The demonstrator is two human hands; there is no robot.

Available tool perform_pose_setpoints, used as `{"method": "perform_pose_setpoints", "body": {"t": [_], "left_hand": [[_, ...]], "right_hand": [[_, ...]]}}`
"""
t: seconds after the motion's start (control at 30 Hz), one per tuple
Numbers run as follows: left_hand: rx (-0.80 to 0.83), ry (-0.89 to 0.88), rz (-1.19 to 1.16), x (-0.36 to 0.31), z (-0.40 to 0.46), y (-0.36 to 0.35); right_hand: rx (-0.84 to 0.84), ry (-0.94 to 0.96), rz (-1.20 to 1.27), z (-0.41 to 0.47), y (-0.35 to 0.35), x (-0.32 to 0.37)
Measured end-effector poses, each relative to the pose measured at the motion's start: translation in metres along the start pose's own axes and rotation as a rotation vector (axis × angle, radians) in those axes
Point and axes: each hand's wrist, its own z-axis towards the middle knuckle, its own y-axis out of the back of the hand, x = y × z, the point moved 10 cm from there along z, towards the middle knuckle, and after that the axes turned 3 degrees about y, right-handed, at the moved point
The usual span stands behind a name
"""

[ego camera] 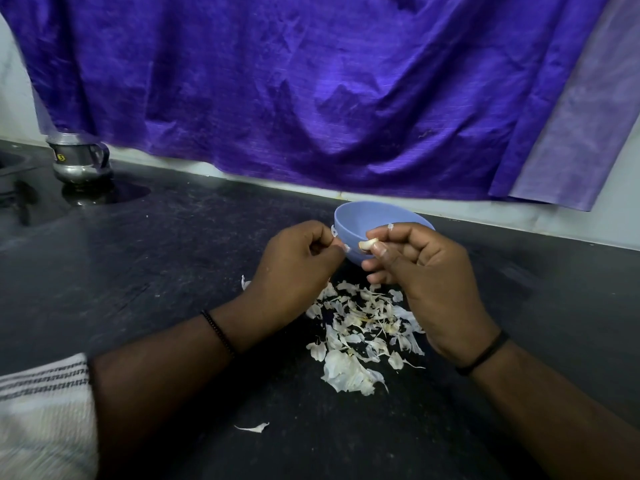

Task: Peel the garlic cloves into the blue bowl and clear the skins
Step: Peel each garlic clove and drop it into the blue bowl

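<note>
Bowl (372, 216) looks like smooth matt plastic. Skins (360, 327) are thin, dry and papery. Counter (207, 244) is dark speckled stone, slightly glossy. Jug (81, 161) at its back left is shiny metal, curtain (311, 91) wrinkly woven cloth.

Hidden/cut-off bits

Blue bowl (367, 216) inside and near wall blocked by both hands; striped cloth (45, 410) blurred, cut by left edge; stove (10, 174) cropped.

Right hand (429, 271) pinching garlic clove (367, 244), blue bowl (370, 220), skins (360, 330)
</note>
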Motion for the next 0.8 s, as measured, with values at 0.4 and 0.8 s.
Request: {"method": "perform_pose_setpoints", "body": {"t": [0.4,0.8], "left_hand": [[-0.034,-0.281,0.053,-0.027,-0.006,0.001],[-0.017,-0.209,-0.054,-0.022,-0.004,0.000]], "right_hand": [[-0.028,-0.007,0.023,0.000,0.002,0.001],[-0.002,0.047,-0.165,0.000,0.003,0.009]]}}
